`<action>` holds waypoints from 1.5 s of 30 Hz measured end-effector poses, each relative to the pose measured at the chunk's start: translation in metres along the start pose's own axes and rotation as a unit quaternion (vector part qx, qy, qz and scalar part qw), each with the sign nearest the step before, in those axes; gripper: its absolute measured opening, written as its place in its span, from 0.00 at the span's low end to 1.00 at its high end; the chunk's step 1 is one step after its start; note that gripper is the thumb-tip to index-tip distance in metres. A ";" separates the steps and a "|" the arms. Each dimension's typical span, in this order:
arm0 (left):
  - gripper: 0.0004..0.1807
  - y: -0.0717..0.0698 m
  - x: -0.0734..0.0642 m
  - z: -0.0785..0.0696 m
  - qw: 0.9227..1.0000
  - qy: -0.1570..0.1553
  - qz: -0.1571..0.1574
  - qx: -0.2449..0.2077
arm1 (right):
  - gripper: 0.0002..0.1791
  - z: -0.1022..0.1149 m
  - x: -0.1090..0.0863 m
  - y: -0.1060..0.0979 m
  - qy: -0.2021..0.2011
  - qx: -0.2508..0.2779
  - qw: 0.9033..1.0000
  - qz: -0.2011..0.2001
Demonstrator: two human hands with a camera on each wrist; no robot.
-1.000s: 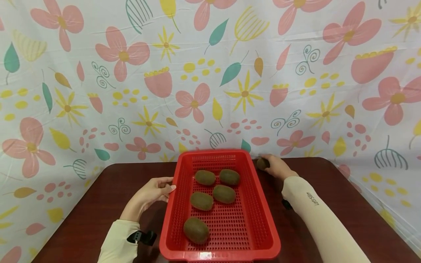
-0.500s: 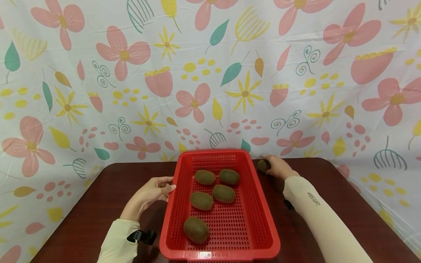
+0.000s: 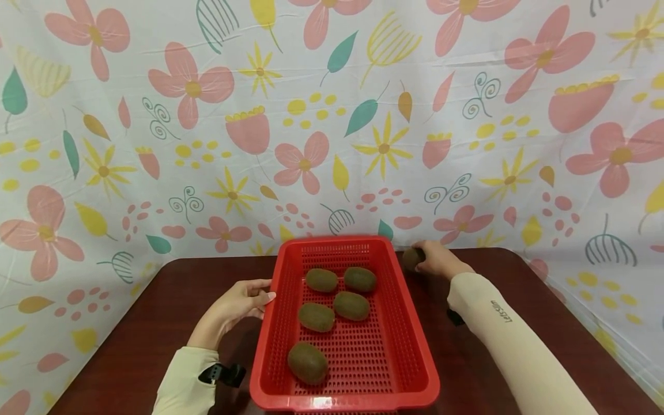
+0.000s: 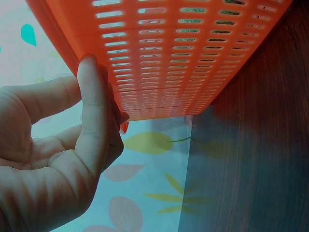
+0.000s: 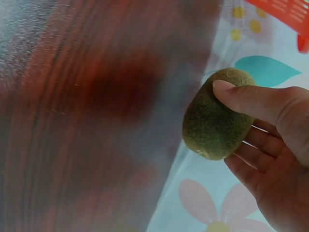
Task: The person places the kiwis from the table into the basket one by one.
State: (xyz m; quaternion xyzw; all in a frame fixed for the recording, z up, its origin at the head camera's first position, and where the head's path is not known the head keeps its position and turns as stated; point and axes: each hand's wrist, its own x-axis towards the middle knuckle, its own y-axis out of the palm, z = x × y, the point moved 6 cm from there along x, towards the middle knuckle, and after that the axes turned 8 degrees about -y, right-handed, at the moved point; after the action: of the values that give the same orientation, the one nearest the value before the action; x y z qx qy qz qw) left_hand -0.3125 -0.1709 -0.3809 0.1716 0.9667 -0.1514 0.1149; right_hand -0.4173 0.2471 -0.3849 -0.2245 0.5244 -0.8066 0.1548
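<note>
My right hand (image 3: pixel 440 259) pinches a brown kiwi (image 5: pixel 217 116) between thumb and fingers, beyond the basket's far right side near the table's back edge. A red plastic basket (image 3: pixel 425 369) with slotted walls stands in front of me. My left hand (image 3: pixel 236 305) touches its left rim from outside, the thumb tip at the rim and the fingers against the outer wall (image 4: pixel 159 63) in the left wrist view. Several kiwis lie inside: one alone (image 3: pixel 308 363) near the front, the others, such as this kiwi (image 3: pixel 351 306), grouped toward the back.
A dark wood-grain table (image 3: pixel 155 323) carries the basket. A white cloth (image 3: pixel 332 115) with flower and leaf prints hangs behind the table and at both sides. Each wrist wears a black strap, with the left strap (image 3: pixel 223 374) close to the basket.
The head view has shifted slightly. My right hand keeps its hold on the kiwi at nearly the same spot; my left hand and the kiwis in the basket have not visibly moved.
</note>
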 end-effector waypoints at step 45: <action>0.32 0.002 -0.001 0.000 1.000 0.003 0.003 -0.001 | 0.25 0.107 0.016 -0.077 -0.057 0.050 0.997 0.019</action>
State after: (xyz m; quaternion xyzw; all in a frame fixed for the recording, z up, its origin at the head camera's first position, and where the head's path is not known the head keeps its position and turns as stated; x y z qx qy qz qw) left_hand -0.3104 -0.1696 -0.3811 0.1750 0.9666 -0.1496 0.1124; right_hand -0.3757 0.1872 -0.2742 -0.2520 0.4777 -0.8149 0.2103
